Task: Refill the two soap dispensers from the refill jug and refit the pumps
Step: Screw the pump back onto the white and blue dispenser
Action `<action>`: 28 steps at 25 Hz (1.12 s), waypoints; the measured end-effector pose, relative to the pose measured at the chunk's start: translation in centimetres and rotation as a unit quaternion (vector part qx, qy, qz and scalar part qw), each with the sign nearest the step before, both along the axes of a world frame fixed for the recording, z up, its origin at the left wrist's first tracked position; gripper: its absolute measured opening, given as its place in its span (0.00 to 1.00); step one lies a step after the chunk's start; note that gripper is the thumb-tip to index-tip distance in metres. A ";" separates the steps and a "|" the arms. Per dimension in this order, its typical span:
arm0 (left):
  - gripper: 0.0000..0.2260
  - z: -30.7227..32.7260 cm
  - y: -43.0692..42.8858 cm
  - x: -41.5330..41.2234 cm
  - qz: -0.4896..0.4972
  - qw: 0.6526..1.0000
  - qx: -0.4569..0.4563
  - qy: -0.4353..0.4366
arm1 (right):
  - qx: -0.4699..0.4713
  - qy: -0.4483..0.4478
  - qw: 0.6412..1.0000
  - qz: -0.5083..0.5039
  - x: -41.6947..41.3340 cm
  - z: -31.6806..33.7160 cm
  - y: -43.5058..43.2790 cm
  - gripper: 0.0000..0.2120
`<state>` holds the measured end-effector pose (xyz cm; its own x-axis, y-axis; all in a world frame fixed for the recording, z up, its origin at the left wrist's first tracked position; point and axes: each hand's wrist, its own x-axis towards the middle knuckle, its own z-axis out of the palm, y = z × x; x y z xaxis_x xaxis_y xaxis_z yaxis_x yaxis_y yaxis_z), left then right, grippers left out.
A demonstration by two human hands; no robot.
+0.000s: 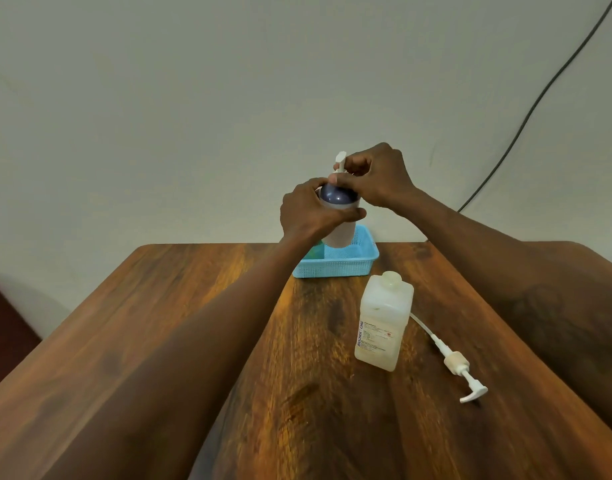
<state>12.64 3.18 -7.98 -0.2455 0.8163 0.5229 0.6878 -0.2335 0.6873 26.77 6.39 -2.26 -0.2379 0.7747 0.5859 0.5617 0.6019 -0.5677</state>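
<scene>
A white dispenser bottle (340, 233) with a dark blue rounded top (336, 194) is held up over the blue basket (335, 263). My left hand (306, 211) wraps around the bottle's body. My right hand (377, 178) pinches the white pump (340, 160) at its neck, on top of the bottle. Nearer to me, a translucent square bottle (384, 322) with a printed label stands on the table, its neck uncovered. Its white pump with a long dip tube (455, 363) lies flat on the wood to the right of it.
The wooden table (297, 393) reaches to a plain wall. Something green (316, 251) shows inside the basket's left part, mostly hidden by my left wrist. A dark cable (526, 119) runs down the wall at the right. A dark red object (3, 323) sits off the left edge.
</scene>
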 end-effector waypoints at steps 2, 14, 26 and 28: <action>0.32 -0.8 1.6 -0.1 -0.007 0.999 -0.032 0.018 | -0.004 -0.006 1.000 0.003 0.3 -1.4 1.5 0.12; 0.34 -3.6 4.2 -0.7 -0.040 0.995 -0.029 0.089 | -0.046 0.003 0.999 0.006 1.1 -7.4 5.6 0.10; 0.14 -5.9 1.1 -2.6 -0.063 0.966 0.076 0.241 | -0.113 -0.032 0.993 -0.020 0.8 -9.2 6.1 0.17; 0.11 -6.9 0.7 -3.1 -0.048 0.949 0.101 0.295 | -0.098 0.004 0.995 -0.027 1.0 -9.6 5.5 0.18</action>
<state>9.55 3.84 -14.89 0.2098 0.6882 0.6945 0.9079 -0.4007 0.1228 27.73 11.91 -11.83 -0.1892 0.8856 0.4242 0.5857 0.4486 -0.6751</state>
